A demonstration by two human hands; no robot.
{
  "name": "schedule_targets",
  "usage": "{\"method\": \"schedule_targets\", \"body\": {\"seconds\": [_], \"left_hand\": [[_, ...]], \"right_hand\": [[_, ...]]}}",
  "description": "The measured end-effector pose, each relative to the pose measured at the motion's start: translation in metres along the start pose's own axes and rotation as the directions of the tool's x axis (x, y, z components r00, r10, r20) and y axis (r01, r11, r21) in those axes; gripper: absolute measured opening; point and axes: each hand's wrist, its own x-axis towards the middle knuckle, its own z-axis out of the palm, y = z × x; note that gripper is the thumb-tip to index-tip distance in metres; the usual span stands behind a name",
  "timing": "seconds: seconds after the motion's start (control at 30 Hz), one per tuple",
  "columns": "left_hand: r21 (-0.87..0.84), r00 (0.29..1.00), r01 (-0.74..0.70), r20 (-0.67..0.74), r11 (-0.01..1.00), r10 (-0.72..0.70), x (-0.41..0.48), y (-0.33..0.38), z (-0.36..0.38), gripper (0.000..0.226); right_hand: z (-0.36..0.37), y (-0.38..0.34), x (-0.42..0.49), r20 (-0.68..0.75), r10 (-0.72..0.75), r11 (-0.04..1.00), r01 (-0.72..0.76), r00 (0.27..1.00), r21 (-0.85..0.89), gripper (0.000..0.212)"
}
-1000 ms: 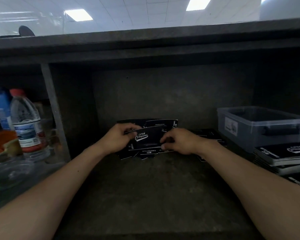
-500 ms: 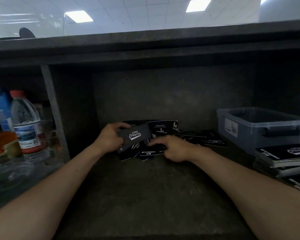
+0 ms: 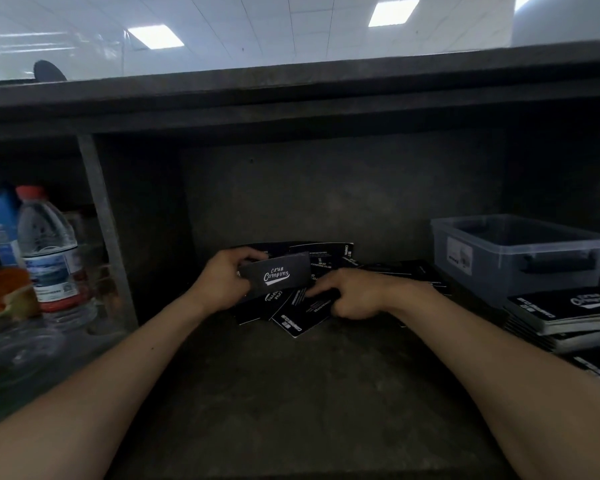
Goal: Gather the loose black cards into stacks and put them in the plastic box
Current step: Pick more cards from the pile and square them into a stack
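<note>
The left hand is holding a small stack of cards above the heap, its grip curled round the stack's left end. The right hand is pinching one of the loose cards lying scattered on the shelf. The task is looking partly done: many cards are lying unsorted toward the back wall, and the plastic box is standing well apart at the right, its contents unclear. Black stacks are sitting just before it. A divider is closing the left side, while the bare shelf front is leaving room for the arms.
</note>
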Motion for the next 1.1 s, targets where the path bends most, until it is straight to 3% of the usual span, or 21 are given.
{"method": "schedule_targets", "body": {"seconds": [0.2, 0.4, 0.57, 0.6, 0.67, 0.77, 1.1], "left_hand": [[-0.060, 0.992, -0.033, 0.123, 0.998, 0.040, -0.001, 0.003, 0.008, 0.037], [0.014, 0.985, -0.107, 0.140, 0.994, 0.104, -0.002, 0.000, 0.007, 0.040], [-0.068, 0.984, -0.087, 0.150, 0.994, 0.096, -0.001, 0.001, 0.008, 0.034], [-0.091, 0.982, -0.063, 0.174, 0.994, 0.078, -0.001, 0.002, 0.008, 0.036], [-0.077, 0.965, -0.036, 0.258, 0.996, 0.055, -0.002, 0.002, 0.006, 0.062], [-0.025, 0.942, -0.066, 0.328, 0.998, 0.070, -0.003, 0.000, 0.006, 0.094], [-0.033, 0.928, -0.140, 0.343, 0.990, 0.143, -0.002, -0.001, 0.006, 0.086]], "right_hand": [[-0.005, 0.013, 0.001, -0.108, -0.036, 0.999, 0.035, 0.994, -0.008, 0.044], [-0.011, 0.018, -0.002, -0.067, 0.036, 0.994, -0.029, 0.997, 0.105, 0.058], [-0.007, 0.019, 0.000, -0.166, 0.022, 0.989, 0.003, 0.986, 0.149, 0.044], [-0.007, 0.020, 0.000, -0.191, 0.023, 0.989, 0.006, 0.981, 0.146, 0.041], [-0.009, 0.020, 0.000, -0.196, 0.041, 0.986, -0.008, 0.980, 0.165, 0.036], [-0.012, 0.020, -0.002, -0.115, 0.091, 0.977, -0.066, 0.989, 0.202, 0.036], [-0.016, 0.017, -0.009, -0.033, 0.115, 0.966, -0.103, 0.993, 0.237, 0.055]]}}
